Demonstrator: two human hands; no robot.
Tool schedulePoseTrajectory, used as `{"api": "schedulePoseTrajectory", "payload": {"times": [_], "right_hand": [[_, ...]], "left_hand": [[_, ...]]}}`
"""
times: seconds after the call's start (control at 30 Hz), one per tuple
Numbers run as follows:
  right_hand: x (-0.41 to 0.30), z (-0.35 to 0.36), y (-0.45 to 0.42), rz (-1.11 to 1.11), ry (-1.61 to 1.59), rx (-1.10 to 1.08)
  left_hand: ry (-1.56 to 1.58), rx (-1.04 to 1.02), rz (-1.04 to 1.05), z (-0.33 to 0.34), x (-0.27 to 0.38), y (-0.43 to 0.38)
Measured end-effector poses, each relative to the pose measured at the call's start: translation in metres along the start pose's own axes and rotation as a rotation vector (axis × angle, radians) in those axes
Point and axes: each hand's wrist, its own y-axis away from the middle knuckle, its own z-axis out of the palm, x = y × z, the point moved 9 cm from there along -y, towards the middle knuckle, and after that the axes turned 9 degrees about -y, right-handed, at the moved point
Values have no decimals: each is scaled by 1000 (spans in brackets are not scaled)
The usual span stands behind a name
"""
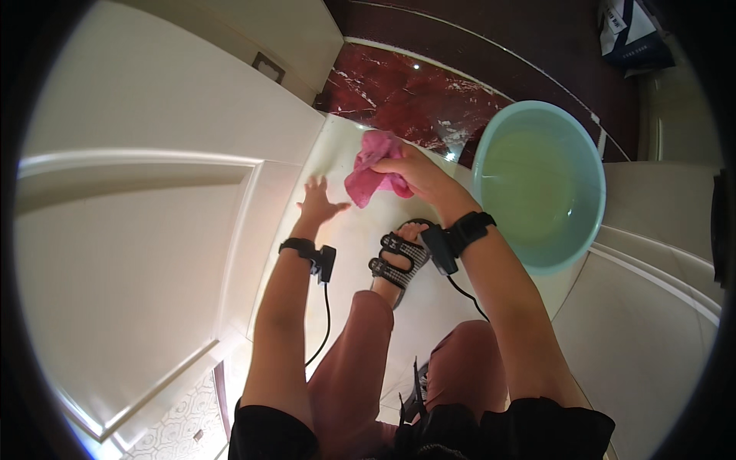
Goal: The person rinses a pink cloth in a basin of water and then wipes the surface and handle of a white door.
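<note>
My right hand (415, 171) grips a crumpled pink cloth (374, 164), which hangs loosely from the fingers above the pale floor (345, 141). To its left, my left hand (319, 202) is bare, with the fingers spread and the palm facing down near the foot of the white panelled door (144, 207). Whether that hand rests on the floor I cannot tell. A light blue plastic basin (482, 149) of yellowish water (529, 184) stands to the right of my right forearm.
A dark red marble threshold (397, 86) crosses the floor ahead, with a dark step beyond it. At the far right sits a white and navy bag (635, 40) bearing writing. My sandalled foot (402, 253) is between my arms. A white panelled surface (638, 322) borders the right side.
</note>
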Motion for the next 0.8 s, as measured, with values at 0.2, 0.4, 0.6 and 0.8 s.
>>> {"api": "schedulePoseTrajectory", "payload": {"times": [0.2,0.4,0.6,0.8], "right_hand": [[-39,29,62,-52,225,254],[-47,96,66,-74,660,178],[-43,148,98,79,438,-200],[-9,140,92,133,157,-229]], "left_hand": [[1219,-515,519,-80,112,139],[1363,-146,373,-112,62,184],[1067,-57,256,-140,24,233],[989,150,268,-124,16,190]]}}
